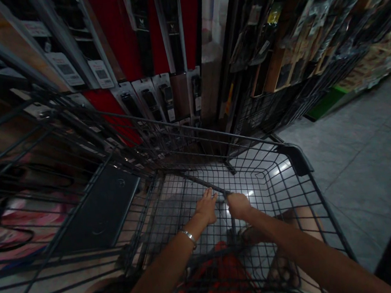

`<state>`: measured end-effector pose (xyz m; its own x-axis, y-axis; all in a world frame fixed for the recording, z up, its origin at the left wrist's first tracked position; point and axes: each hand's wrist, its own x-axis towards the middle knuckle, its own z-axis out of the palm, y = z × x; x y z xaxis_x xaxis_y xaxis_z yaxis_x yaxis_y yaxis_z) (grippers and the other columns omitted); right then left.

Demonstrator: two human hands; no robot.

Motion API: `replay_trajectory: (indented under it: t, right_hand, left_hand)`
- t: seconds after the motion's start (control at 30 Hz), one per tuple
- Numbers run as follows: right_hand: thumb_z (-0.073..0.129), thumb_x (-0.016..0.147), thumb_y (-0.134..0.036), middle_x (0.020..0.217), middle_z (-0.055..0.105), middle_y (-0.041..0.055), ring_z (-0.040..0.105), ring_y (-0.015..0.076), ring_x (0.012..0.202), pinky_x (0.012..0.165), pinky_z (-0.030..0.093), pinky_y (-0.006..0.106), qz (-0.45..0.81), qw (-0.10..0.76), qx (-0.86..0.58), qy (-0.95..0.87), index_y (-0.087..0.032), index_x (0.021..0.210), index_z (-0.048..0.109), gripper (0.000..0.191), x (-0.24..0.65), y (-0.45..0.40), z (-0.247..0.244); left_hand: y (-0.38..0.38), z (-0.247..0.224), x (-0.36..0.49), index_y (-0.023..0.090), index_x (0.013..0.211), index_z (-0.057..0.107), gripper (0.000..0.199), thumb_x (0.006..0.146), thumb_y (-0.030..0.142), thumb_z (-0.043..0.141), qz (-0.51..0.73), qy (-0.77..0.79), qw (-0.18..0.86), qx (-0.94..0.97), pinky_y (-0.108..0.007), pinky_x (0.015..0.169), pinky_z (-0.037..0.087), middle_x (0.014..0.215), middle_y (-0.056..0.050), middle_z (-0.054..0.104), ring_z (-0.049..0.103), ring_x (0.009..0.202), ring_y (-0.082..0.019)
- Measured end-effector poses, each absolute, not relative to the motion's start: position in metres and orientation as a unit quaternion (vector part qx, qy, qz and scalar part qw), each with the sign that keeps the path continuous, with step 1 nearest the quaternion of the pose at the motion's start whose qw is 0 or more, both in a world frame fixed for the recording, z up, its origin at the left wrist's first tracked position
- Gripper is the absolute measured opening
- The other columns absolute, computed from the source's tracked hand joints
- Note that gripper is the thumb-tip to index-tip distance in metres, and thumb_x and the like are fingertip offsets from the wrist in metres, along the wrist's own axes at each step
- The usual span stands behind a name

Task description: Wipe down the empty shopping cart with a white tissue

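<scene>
Both my arms reach into a black wire shopping cart [258, 141]. Above its mesh floor, my right hand [238, 206] is a closed fist around the near end of a long, thin dark strip [201, 181]. The strip runs away to the far left of the basket; I cannot tell whether it is a belt or a rod. Just left of the fist, my left hand [206, 206] has its fingers stretched out, palm turned down, close beside the strip. It holds nothing I can see. A metal bracelet [189, 236] circles my left wrist.
Racks of packaged belts [149, 100] stand behind the cart, with wrapped goods [288, 60] on the right. A dark panel [98, 207] and a pink item [21, 227] are at left. Something orange [220, 275] lies low in front. Grey tiled floor [351, 147] stretches right.
</scene>
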<state>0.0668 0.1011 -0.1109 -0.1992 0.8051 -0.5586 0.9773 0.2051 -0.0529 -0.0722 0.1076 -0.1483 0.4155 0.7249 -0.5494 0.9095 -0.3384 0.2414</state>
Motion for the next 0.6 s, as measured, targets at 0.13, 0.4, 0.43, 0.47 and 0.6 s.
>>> replay_trajectory:
  t: [0.13,0.4,0.43,0.47,0.6]
  right_hand:
    - [0.047,0.084,-0.007,0.107,0.062,0.0174,0.064,0.0221,0.095,0.077,0.048,0.029,-0.111,0.153,0.678,0.711,-0.011,0.109,0.057,0.028,0.095,0.128,-0.110]
    - [0.034,0.089,-0.005,0.115,0.055,0.0133,0.062,0.0174,0.095,0.075,0.045,0.023,-0.151,0.146,0.716,0.666,-0.015,0.110,0.059,0.034,0.124,0.130,-0.134]
    - [0.033,0.089,-0.006,0.114,0.056,0.0130,0.062,0.0170,0.094,0.074,0.045,0.023,-0.152,0.143,0.716,0.666,-0.015,0.109,0.059,0.034,0.124,0.131,-0.136]
    - [0.033,0.089,-0.006,0.113,0.056,0.0128,0.062,0.0167,0.093,0.074,0.045,0.023,-0.155,0.142,0.714,0.668,-0.015,0.109,0.059,0.034,0.124,0.131,-0.136]
    - [0.035,0.088,-0.004,0.110,0.058,0.0140,0.063,0.0170,0.092,0.074,0.045,0.022,-0.168,0.151,0.698,0.680,-0.013,0.107,0.060,0.033,0.122,0.131,-0.136]
  left_hand:
    - [0.107,-0.150,-0.073,0.015,0.142,0.026,0.091,0.060,0.011,0.064,-0.174,0.506,0.257,0.805,-0.039,0.106,0.034,0.154,-0.014,0.008,0.013,0.140,-0.028]
    - [0.108,-0.149,-0.074,0.015,0.142,0.026,0.092,0.059,0.011,0.063,-0.174,0.506,0.257,0.805,-0.040,0.105,0.035,0.154,-0.014,0.007,0.012,0.140,-0.028]
    - [0.107,-0.149,-0.074,0.015,0.142,0.026,0.092,0.059,0.011,0.063,-0.173,0.505,0.257,0.805,-0.040,0.105,0.035,0.154,-0.014,0.007,0.012,0.140,-0.028]
    - [0.107,-0.149,-0.074,0.015,0.142,0.025,0.092,0.059,0.011,0.064,-0.172,0.505,0.258,0.806,-0.040,0.105,0.035,0.154,-0.014,0.007,0.011,0.140,-0.028]
    - [0.106,-0.149,-0.074,0.016,0.142,0.025,0.091,0.060,0.013,0.064,-0.169,0.509,0.256,0.804,-0.040,0.105,0.035,0.154,-0.014,0.008,0.010,0.141,-0.028]
